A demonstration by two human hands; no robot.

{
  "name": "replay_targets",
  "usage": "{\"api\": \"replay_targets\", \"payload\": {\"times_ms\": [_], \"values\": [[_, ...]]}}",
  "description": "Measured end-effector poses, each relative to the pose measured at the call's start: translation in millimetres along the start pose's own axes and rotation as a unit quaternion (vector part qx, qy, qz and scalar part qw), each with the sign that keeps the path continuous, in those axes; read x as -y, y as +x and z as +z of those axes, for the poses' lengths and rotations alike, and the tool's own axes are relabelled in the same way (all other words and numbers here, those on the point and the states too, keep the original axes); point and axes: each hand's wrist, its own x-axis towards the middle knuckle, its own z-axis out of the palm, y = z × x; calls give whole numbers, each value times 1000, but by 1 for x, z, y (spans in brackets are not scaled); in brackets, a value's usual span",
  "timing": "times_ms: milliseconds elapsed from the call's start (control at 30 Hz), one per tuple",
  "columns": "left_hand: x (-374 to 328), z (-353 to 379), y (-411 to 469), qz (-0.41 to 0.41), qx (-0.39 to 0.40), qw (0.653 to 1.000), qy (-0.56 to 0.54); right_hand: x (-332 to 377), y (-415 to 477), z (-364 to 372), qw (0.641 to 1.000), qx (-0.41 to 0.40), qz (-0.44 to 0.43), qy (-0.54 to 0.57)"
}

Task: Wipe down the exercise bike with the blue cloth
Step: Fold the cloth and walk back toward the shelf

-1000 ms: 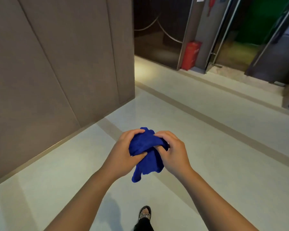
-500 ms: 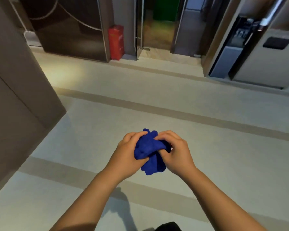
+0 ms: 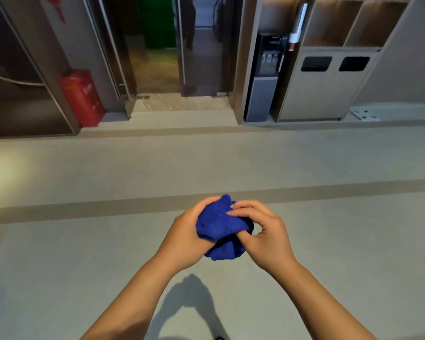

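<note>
A bunched-up blue cloth [image 3: 219,225] sits between both hands at chest height over the floor. My left hand [image 3: 184,239] grips its left side with curled fingers. My right hand [image 3: 263,234] pinches the cloth's upper right fold with thumb and fingers. No exercise bike is in view.
A pale tiled floor [image 3: 206,163] with darker stripes stretches ahead. A red fire-extinguisher box [image 3: 80,96] stands at the back left beside glass doors [image 3: 182,45]. A black water dispenser [image 3: 264,74] and a two-slot bin cabinet [image 3: 329,79] line the back right wall.
The view has swung right, away from the brown wall, toward the doors, dispenser and bins. Both hands keep holding the cloth, bunching it tighter so that less hangs below.
</note>
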Motion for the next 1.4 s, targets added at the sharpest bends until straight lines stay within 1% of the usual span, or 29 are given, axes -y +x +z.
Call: {"api": "replay_targets", "payload": {"times_ms": [267, 467, 667, 967, 1133, 1233, 1300, 1400], "values": [[-15, 34, 205, 15, -10, 1000, -24, -97, 152, -53, 999, -21, 25, -18], [-16, 66, 382, 60, -6, 998, -33, -189, 280, -96, 997, -46, 60, -21], [-43, 102, 561, 98, 51, 994, -24, -268, 413, -157, 991, -84, 95, -49], [-94, 178, 787, 91, 171, 975, -111, -391, 578, -245, 974, -182, 128, -31], [-100, 227, 925, 132, 189, 973, -14, -482, 680, -307, 973, -168, 152, -43], [-111, 246, 1006, 112, 226, 967, 40, -524, 745, -343, 976, -149, 149, -48], [-121, 255, 1059, 94, 247, 963, 48, -550, 788, -363, 980, -139, 130, -50], [-132, 265, 1132, 80, 250, 964, 49, -591, 853, -389, 983, -135, 106, -66]]}}
